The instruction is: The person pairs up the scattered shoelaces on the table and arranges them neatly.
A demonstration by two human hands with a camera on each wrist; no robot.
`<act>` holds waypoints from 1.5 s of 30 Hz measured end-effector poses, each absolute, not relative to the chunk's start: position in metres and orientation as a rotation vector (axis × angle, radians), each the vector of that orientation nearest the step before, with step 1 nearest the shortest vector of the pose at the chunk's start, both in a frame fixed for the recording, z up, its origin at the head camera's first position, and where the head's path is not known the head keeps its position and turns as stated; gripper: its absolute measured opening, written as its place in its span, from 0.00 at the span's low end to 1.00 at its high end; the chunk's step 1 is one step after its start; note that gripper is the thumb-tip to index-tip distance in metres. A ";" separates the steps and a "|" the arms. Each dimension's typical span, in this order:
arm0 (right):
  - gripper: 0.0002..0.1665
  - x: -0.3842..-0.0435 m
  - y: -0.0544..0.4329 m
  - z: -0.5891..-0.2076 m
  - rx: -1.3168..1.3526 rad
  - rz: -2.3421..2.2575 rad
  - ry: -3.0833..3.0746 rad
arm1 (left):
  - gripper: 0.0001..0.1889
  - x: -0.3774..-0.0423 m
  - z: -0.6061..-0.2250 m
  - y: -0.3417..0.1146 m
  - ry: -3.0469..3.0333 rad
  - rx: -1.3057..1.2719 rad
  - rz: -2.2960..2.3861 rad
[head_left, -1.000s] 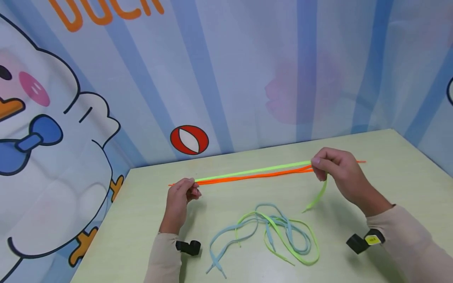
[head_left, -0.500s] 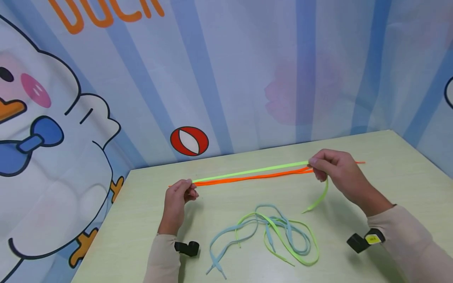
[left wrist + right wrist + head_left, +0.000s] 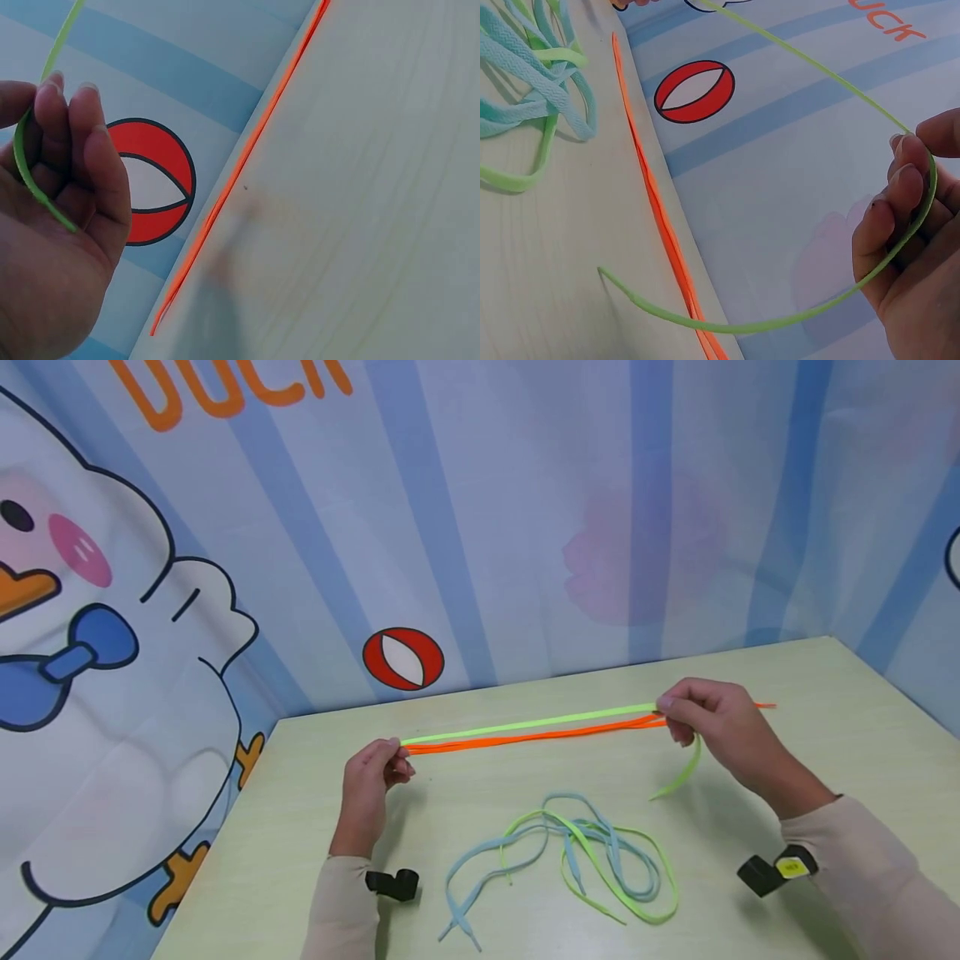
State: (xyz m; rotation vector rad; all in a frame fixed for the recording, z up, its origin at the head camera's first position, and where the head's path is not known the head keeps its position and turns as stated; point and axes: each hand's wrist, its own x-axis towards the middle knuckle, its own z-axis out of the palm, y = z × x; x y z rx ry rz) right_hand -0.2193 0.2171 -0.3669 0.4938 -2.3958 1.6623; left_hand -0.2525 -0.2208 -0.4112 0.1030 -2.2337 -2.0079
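A flat lime-green shoelace [image 3: 525,725] is stretched straight between my two hands, raised above the table. My left hand [image 3: 369,781] pinches it between thumb and forefinger; in the left wrist view a short end of this green shoelace [image 3: 31,184] curls down over the palm. My right hand [image 3: 712,727] pinches the other side, and from it a loose tail hangs in a curve, its tip low toward the table in the right wrist view. Beyond the green lace, an orange shoelace [image 3: 660,214], laid out lengthwise in strands, lies along the back of the table, partly hidden behind my hands.
On the table [image 3: 247,860] in front of me lies a loose tangle of a light-blue shoelace [image 3: 487,877] and another lime-green shoelace [image 3: 671,877]. A printed backdrop [image 3: 510,527] with a duck and a red ball stands right behind the table's back edge.
My left hand has moved slightly left, drawing the green shoelace a little longer between the hands. The right hand stays nearly in place; its hanging tail has swung slightly and its tip sits higher.
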 end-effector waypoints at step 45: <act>0.13 -0.223 0.229 -0.367 0.426 1.578 -2.479 | 0.19 -0.251 -0.410 -0.237 -2.176 0.160 -2.036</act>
